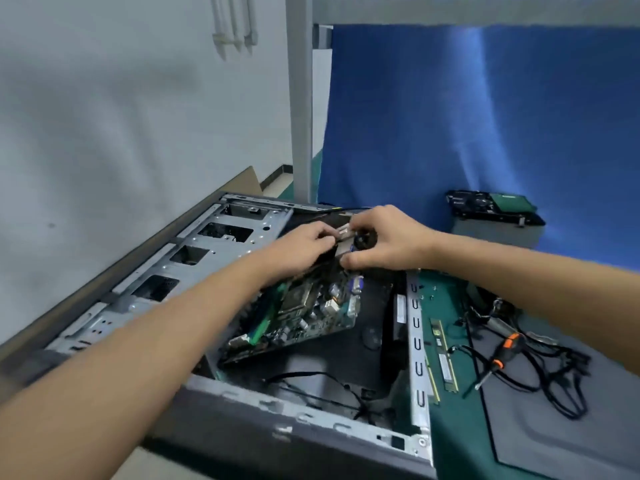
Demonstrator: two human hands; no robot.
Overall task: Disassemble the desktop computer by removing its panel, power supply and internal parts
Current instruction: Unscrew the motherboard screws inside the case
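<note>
Looking at your computer case [301, 407], it's lying on its side on the bench [453, 455] with the open face up. The motherboard [304, 306] is inside it, tilted, with the far edge raised and the near edge down in the case. (A)

Yep, and both your hands are up at that raised edge. Your left grip [304, 245] has its fingers curled round a silver block [343, 242] on the board. Your right grip [384, 240] pinches the same spot from the other side — thumb underneath, fingers over the top, right beside a round black fan [363, 241]. Neither one is loose; both are holding the board. (B)

Your drive cage [207, 244] runs along the left side of the case, next to the white wall [104, 133]. A few thin black wires [311, 386] lie on the case floor, nearer you than the board. (A)

Off to your right, two memory sticks [445, 358] lie flat on the green surface, just beside the case wall. Past them there's a screwdriver [502, 351] with an orange-and-black handle, and next to that a tangle of black cables [554, 382] draped over a grey panel [554, 441]. Way at the back, in front of the blue cloth [485, 133], a black part with a green board [491, 204] sits on top of a grey box [495, 233]. It's too blurry to say what either one is. (B)
</note>
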